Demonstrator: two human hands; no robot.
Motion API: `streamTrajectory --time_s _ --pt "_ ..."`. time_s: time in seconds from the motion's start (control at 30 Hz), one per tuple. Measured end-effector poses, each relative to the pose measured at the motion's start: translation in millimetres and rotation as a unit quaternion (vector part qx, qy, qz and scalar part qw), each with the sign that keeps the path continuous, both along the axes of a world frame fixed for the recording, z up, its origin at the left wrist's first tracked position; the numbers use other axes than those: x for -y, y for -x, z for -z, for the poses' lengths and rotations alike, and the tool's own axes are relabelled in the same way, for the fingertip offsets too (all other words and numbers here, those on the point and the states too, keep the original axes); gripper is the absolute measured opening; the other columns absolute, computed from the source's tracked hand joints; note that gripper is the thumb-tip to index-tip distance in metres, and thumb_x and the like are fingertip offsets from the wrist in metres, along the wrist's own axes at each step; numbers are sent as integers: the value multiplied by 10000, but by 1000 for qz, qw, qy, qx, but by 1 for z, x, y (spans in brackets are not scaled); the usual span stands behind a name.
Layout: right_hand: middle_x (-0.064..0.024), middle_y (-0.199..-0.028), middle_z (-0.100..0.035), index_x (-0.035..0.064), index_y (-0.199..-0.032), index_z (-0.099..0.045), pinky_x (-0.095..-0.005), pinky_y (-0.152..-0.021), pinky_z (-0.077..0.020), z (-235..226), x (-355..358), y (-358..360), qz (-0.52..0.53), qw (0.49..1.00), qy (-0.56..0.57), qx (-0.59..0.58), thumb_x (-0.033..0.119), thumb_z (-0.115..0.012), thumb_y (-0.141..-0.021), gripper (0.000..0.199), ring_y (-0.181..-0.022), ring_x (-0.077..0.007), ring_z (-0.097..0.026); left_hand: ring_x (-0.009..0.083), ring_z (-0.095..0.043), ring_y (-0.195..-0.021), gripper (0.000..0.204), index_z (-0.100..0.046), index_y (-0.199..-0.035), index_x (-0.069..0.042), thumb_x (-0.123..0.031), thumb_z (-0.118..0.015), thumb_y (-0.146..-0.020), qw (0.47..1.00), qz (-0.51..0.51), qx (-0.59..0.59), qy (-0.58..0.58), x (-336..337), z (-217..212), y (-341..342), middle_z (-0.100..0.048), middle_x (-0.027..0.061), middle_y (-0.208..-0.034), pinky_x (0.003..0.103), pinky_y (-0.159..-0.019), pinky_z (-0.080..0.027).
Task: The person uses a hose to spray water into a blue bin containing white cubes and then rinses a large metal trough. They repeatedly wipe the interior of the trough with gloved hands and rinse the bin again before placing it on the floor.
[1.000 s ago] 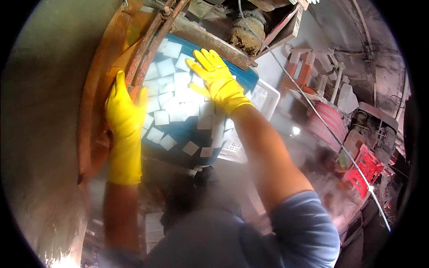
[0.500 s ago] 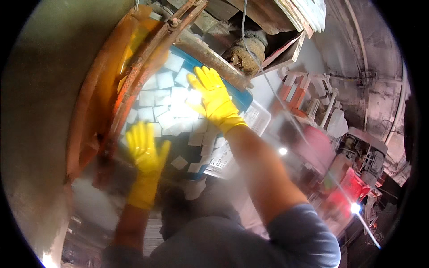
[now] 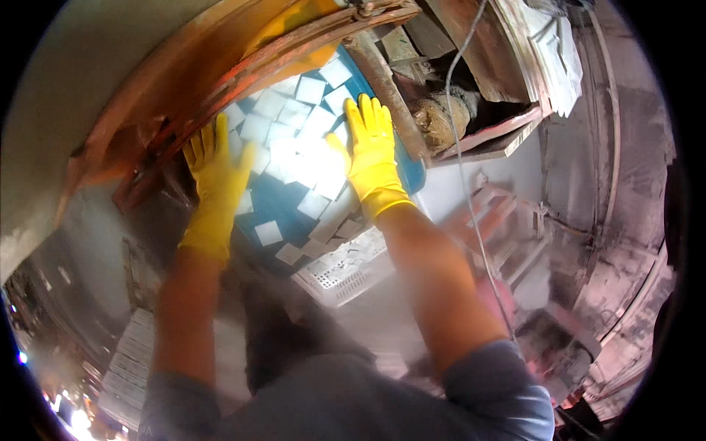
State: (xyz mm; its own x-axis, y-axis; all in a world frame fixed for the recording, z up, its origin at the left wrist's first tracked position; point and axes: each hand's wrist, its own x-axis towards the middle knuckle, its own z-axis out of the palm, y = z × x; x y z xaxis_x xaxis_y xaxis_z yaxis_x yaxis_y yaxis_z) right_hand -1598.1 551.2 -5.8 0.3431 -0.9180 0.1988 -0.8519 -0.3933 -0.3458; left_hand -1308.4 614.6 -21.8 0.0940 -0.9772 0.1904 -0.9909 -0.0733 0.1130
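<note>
Many thin white square tiles [image 3: 268, 233] lie loosely scattered and overlapping on a blue tray-like surface [image 3: 413, 176]; glare washes out the middle of them. My left hand [image 3: 215, 180], in a yellow rubber glove, is at the left side of the tiles with its fingers stretched out and thumb apart. On the right, my right hand [image 3: 373, 158], gloved the same way, lies along the tray's side with fingers extended and thumb spread toward the tiles. Neither hand grips anything. Whether the fingertips press on tiles cannot be made out.
A white perforated basket [image 3: 338, 283] sits below the tray's near edge with tiles in it. A rusty metal bar [image 3: 243, 70] crosses the far left side. Beyond the tray is an open wooden box [image 3: 485, 136] with a roller inside. A grey cable [image 3: 457, 125] hangs at right.
My view has turned, so the tray and bar appear rotated clockwise. My left hand has moved up along the tiles' left side; my right hand has shifted to the tray's right side.
</note>
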Motion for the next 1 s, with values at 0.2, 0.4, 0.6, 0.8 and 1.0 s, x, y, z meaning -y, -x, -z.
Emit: streamTrajectory --time_s 0.2,0.4,0.6,0.8,1.0 --pt "-285 -1509 -463 58 -1470 -518 -569 -1225 -213 -1 -5 1 -24 1000 0 -14 467 -708 -880 743 -1417 -484 -390 444 -445 -1350 753 -489 -1477 -98 -469 -731 -869 998 10 -51 24 0 -12 0 -488 209 -1479 573 -1159 -301" --pt "-325 -1470 -471 63 -1481 -497 -598 -1204 -235 5 3 9 -65 997 -5 -49 482 -729 -854 789 -1377 -527 -407 410 -476 -1319 632 -620 -1335 -69 -493 -704 -874 996 20 -70 59 1 -13 2 -577 182 -1395 561 -1151 -300" --pt "-338 -1468 -475 80 -1438 -554 -570 -1180 -286 10 28 -6 -125 990 55 -38 561 -724 -836 789 -1343 -532 -443 384 -535 -1250 596 -658 -1281 -102 -534 -720 -873 997 14 -58 50 -2 -3 -9 -622 149 -1323 544 -1112 -339" --pt "-324 -1491 -464 123 -1472 -538 -562 -1205 -238 17 28 -7 -129 987 56 -83 644 -632 -852 815 -1362 -524 -428 360 -569 -1192 600 -655 -1284 -127 -543 -731 -857 994 18 -59 95 -5 6 -10 -667 108 -1252 535 -1059 -361" --pt "-332 -1513 -435 128 -1498 -508 -562 -1215 -209 17 27 -4 -136 985 49 -96 665 -591 -866 833 -1387 -517 -405 354 -544 -1234 630 -629 -1328 -144 -547 -730 -855 992 2 -52 117 -7 6 -2 -622 100 -1339 553 -1072 -339"
